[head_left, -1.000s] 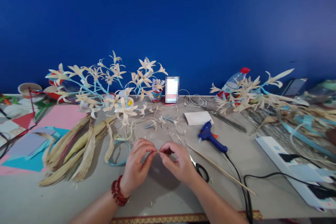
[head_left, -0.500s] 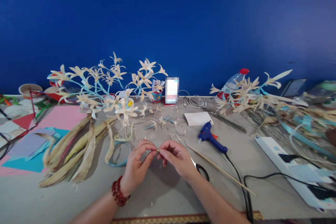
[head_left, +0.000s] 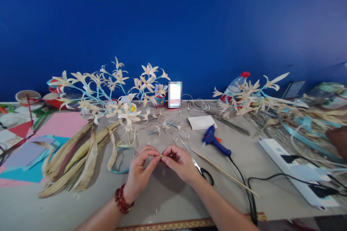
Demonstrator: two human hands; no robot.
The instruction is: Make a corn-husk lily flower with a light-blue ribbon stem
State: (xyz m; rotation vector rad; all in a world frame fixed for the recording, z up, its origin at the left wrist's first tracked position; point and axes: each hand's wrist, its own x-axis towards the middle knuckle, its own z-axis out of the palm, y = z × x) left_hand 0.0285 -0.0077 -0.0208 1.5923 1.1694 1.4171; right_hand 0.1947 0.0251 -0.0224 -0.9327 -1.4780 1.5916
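Observation:
My left hand (head_left: 142,164), with a red bead bracelet (head_left: 124,199) at its wrist, pinches a tiny pale piece (head_left: 161,156) between thumb and forefinger. The fingertips of my right hand (head_left: 177,162) close on the same piece from the other side, and the two hands nearly touch. Its kind is too small to make out. Black-handled scissors (head_left: 207,176) lie partly behind my right hand, beside a thin wooden stick (head_left: 226,173). Left of my left hand is a loop of light blue ribbon (head_left: 119,171). Small husk scraps (head_left: 170,124) are scattered beyond my fingers.
Dried corn husks (head_left: 86,162) and coloured paper (head_left: 63,124) lie left. Husk flowers (head_left: 130,115) stand at the back. A blue glue gun (head_left: 217,142), white card (head_left: 202,122) and power strip (head_left: 298,177) with cables are right. Another person's hand (head_left: 337,140) shows at the right edge.
My hands stay pinched together on the tiny piece, with slight finger movement. The view has shifted a little, and more of the scissors shows. At the right edge the other person's hand reaches further in.

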